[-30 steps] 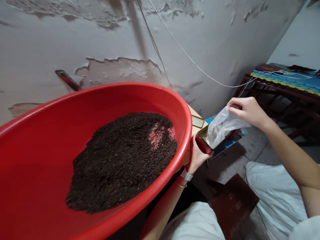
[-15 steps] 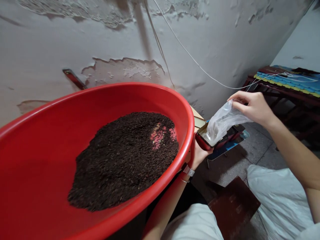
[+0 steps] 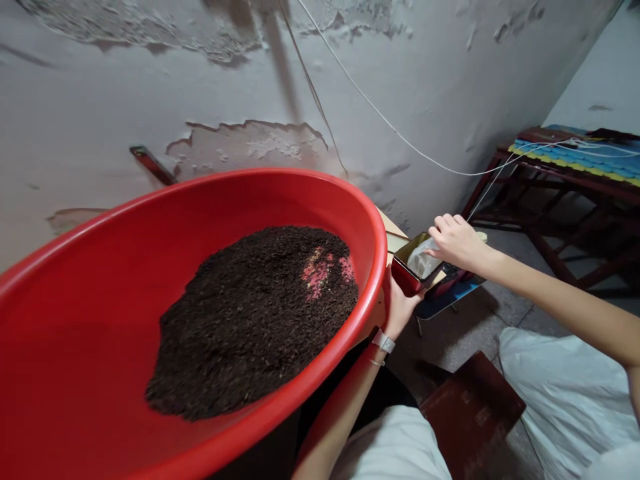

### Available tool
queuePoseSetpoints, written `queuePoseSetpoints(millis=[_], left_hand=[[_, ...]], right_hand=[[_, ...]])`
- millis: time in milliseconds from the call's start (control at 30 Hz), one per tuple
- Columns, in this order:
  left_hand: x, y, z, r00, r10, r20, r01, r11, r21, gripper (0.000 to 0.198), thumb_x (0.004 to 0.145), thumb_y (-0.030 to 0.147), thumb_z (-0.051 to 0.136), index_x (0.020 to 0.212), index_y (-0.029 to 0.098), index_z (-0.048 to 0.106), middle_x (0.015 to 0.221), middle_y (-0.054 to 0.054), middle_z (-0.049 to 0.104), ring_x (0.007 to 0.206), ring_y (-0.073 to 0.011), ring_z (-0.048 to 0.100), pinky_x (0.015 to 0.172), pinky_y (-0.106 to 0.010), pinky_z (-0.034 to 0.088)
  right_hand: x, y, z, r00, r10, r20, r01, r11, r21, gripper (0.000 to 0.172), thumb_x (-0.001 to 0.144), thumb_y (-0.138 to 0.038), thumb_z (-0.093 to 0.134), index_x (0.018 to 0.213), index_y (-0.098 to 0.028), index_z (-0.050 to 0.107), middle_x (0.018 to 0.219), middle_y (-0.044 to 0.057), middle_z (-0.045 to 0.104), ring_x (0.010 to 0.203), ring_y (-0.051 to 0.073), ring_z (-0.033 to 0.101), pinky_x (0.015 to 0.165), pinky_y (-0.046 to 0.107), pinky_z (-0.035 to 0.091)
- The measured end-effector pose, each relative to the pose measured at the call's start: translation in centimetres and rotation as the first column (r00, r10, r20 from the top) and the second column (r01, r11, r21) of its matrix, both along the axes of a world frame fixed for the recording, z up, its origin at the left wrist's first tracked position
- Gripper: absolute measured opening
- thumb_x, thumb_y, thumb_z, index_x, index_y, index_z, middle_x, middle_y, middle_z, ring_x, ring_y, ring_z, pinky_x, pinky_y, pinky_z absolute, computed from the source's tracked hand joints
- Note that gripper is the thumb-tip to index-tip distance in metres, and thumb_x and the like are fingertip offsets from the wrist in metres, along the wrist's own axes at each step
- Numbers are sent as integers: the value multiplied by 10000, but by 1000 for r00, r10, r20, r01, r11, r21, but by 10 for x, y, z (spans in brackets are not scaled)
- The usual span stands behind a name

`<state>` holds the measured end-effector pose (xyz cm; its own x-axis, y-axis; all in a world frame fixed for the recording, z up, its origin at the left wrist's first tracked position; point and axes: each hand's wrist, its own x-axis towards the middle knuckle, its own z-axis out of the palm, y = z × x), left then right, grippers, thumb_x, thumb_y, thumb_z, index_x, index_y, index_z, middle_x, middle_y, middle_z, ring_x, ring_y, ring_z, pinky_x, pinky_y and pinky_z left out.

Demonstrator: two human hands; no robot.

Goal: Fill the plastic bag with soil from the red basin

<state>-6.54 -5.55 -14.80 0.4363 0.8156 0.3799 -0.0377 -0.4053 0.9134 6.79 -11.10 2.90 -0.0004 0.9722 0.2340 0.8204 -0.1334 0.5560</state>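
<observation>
A big red plastic basin (image 3: pixel 150 220) fills the left of the view, tilted, with a heap of dark loose tea leaves (image 3: pixel 255 313) in it. Just past its right rim my left hand (image 3: pixel 400 305) grips a small red tin (image 3: pixel 411 265) from below. My right hand (image 3: pixel 456 241) is closed on a clear plastic bag (image 3: pixel 424 261) and presses it down inside the open tin. Only a crumpled part of the bag shows under my fingers.
A peeling white wall stands behind the basin, with thin cords running across it. A dark wooden bench (image 3: pixel 565 173) with a blue and yellow mat is at the right. A white sack (image 3: pixel 565 400) and a dark red lid (image 3: pixel 470 413) lie on the concrete floor.
My right hand has come down from holding the bag stretched above the tin, and the bag is now pushed into the tin. My left hand and the basin hardly moved.
</observation>
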Motion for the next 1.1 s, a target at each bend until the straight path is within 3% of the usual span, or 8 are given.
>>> queuePoseSetpoints(millis=[133, 300, 467, 633, 767, 867, 1000, 1100], left_hand=[[-19, -26, -3, 995, 97, -26, -92, 986, 141, 642, 796, 231, 683, 1328, 166, 329, 1284, -173, 475, 1247, -284, 483, 1048, -497, 402], [-24, -49, 24, 998, 49, -32, -28, 880, 473, 424, 858, 203, 603, 1236, 175, 413, 1146, -134, 508, 1116, -254, 531, 957, -457, 492], [-9, -29, 39, 970, 113, -214, 57, 754, 655, 390, 871, 68, 477, 1247, 168, 438, 1235, -154, 496, 1238, -274, 468, 1020, -497, 461], [-8, -2, 42, 954, 115, -279, 107, 736, 669, 418, 863, -10, 382, 1246, 153, 422, 1270, -160, 472, 1298, -258, 432, 1043, -457, 464], [-13, -4, 55, 977, 127, -170, 22, 738, 675, 492, 870, 10, 384, 1330, 168, 315, 1306, -164, 454, 1317, -256, 422, 1079, -487, 426], [-14, -8, 74, 993, 64, -100, 22, 730, 683, 614, 832, 0, 393, 1394, 176, 219, 1366, -165, 431, 1363, -248, 375, 1129, -503, 359], [-14, -3, 102, 980, -99, -173, 190, 720, 668, 662, 757, -16, 412, 1387, 128, 272, 1397, -165, 450, 1393, -246, 333, 1159, -491, 295], [-14, 1, 117, 937, -139, -320, 324, 685, 653, 549, 774, -4, 405, 1302, 146, 414, 1302, -121, 560, 1285, -230, 465, 1154, -484, 267]], right_hand=[[-1, -11, 6, 998, -55, 32, 52, 995, 85, 187, 865, -295, 541, 878, -124, 614, 864, 148, 607, 857, 272, 499, 729, 350, 303], [3, -16, 4, 969, -161, -188, 181, 979, 91, 294, 932, -349, 452, 861, -131, 637, 833, 133, 654, 825, 245, 547, 718, 335, 331], [16, -11, -9, 928, -244, -281, 227, 969, -94, 370, 854, -476, 561, 923, -131, 672, 928, 167, 698, 930, 308, 592, 754, 368, 380], [21, -12, -5, 801, -315, -508, 257, 949, -183, 165, 837, -326, 590, 823, -179, 663, 824, 90, 708, 845, 261, 637, 726, 332, 394], [7, -18, -5, 750, -82, -656, 158, 986, 57, 136, 879, -271, 512, 839, -179, 604, 840, 84, 680, 814, 229, 629, 724, 315, 424], [-9, -26, -12, 705, 146, -694, 54, 965, 258, 117, 902, -233, 440, 870, -197, 547, 848, 89, 651, 796, 229, 611, 728, 337, 452], [-20, -35, -24, 692, 411, -593, -189, 897, 401, 135, 881, -141, 389, 824, -215, 487, 875, 98, 623, 915, 243, 587, 843, 403, 461], [-14, -40, -32, 672, 537, -510, -381, 842, 383, 205, 875, -82, 341, 838, -213, 495, 798, 56, 606, 868, 206, 594, 916, 414, 453]])
